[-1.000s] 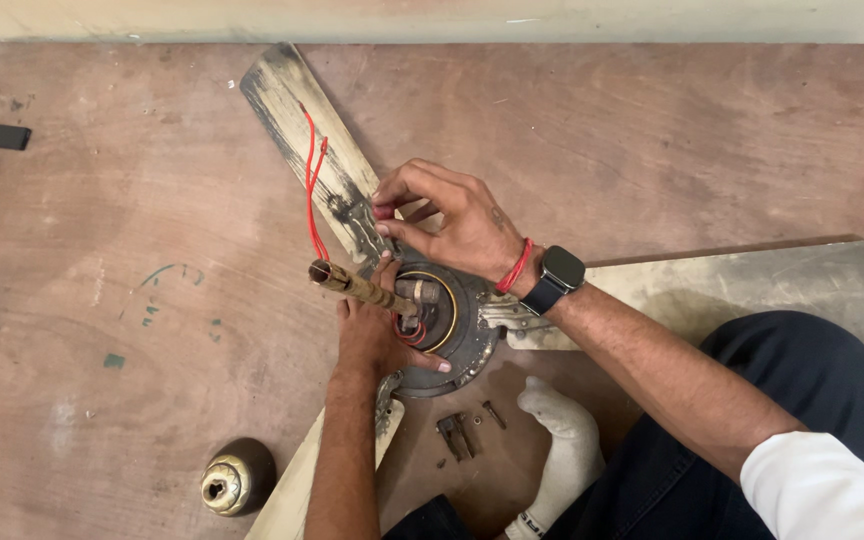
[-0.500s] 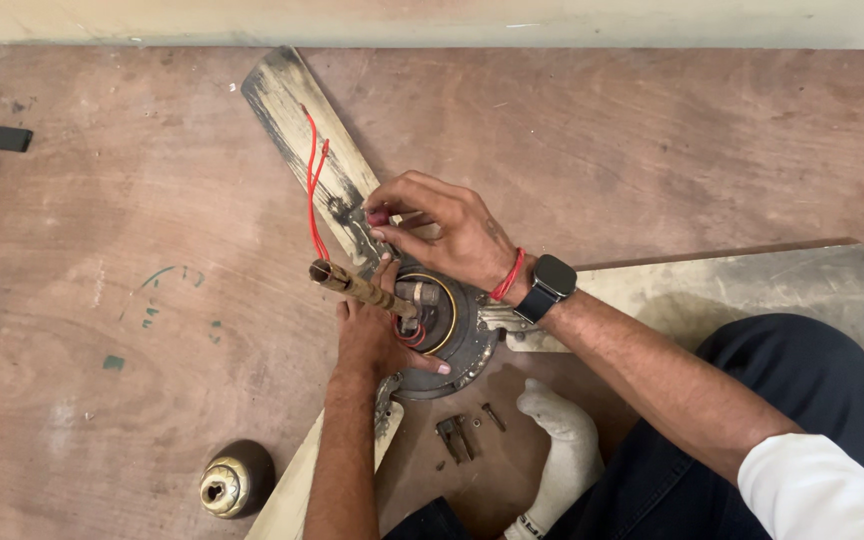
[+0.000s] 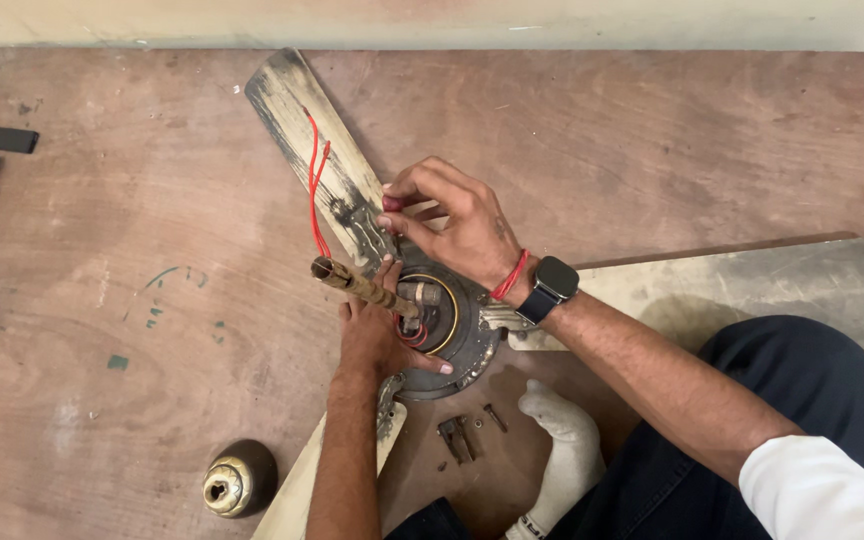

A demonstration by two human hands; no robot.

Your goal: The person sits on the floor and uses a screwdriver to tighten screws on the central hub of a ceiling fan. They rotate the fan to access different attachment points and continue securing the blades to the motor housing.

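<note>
Fan motor (image 3: 452, 325) sits in the middle of the brown board (image 3: 132, 260), dirty and dark, with three blades coming off it. One blade (image 3: 312, 140) runs up and to the left, another (image 3: 752, 285) goes off to the right, and the third (image 3: 297, 490) heads down past the left arm.

Our left hand (image 3: 377, 335) lies flat on the left side of the motor, fingers spread and pressing down, not wrapped around anything. A rusty rod (image 3: 362, 285) sticks out from the hub just above that hand, tilted up to the left.

Our right hand (image 3: 452, 225) is at the root of the upper blade, fingertips pinched together on something small and reddish; we can't tell what it is. There's a watch (image 3: 549, 288) and a red band on that wrist. A red wire (image 3: 314, 195) loops up along the upper blade from the motor.

Loose screws (image 3: 467, 430) lie on the board just below the motor, next to a foot in a white sock (image 3: 562, 450). A brass cup (image 3: 235, 483) stands lower left, well apart from the motor. A few small black bits (image 3: 2, 140) sit at the far left edge.
</note>
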